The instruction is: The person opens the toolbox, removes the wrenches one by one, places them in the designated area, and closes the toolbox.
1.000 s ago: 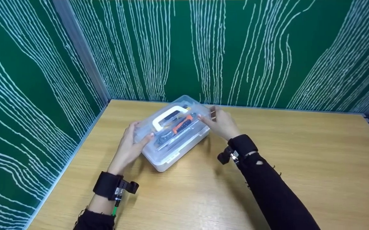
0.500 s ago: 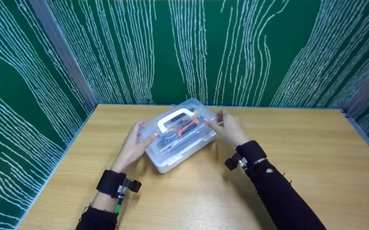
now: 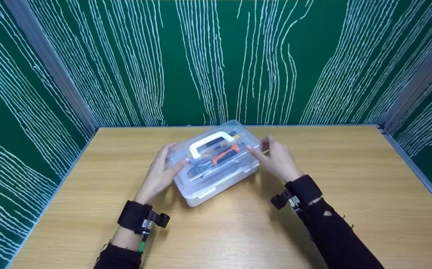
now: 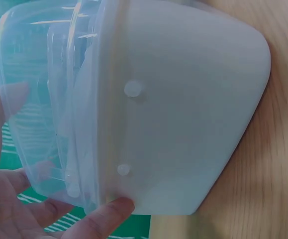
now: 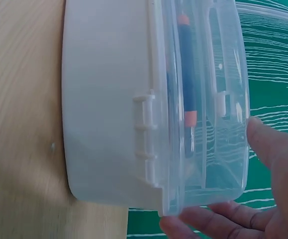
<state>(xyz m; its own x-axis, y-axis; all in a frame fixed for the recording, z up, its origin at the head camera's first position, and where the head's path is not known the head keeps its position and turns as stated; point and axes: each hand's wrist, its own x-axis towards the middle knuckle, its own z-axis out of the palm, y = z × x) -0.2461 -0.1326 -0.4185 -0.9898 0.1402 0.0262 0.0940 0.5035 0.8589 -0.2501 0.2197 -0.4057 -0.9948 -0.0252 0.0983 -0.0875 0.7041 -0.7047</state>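
Note:
A clear-lidded plastic toolbox (image 3: 221,183) with a white carry handle (image 3: 194,149) sits at an angle on the wooden table, its lid down. Through the lid shows an orange-and-dark-handled tool (image 3: 225,154), its exact kind unclear. My left hand (image 3: 159,175) grips the left end, thumb over the lid and fingertips (image 4: 119,205) against the end wall. At the opposite end my right hand (image 3: 277,158) holds the lid, thumb on top and fingers curled at the side. Latches (image 5: 146,139) line the front edge in the right wrist view.
The wooden table (image 3: 350,186) reaches back to a green wall (image 3: 324,22) with wavy white lines. Similar panels stand left and right, joined by grey corner posts (image 3: 55,71). Each wrist wears a black strap (image 3: 135,216) with a small camera.
The toolbox has slid to the right along the table, with both hands holding its ends throughout. The head view has also turned to the right.

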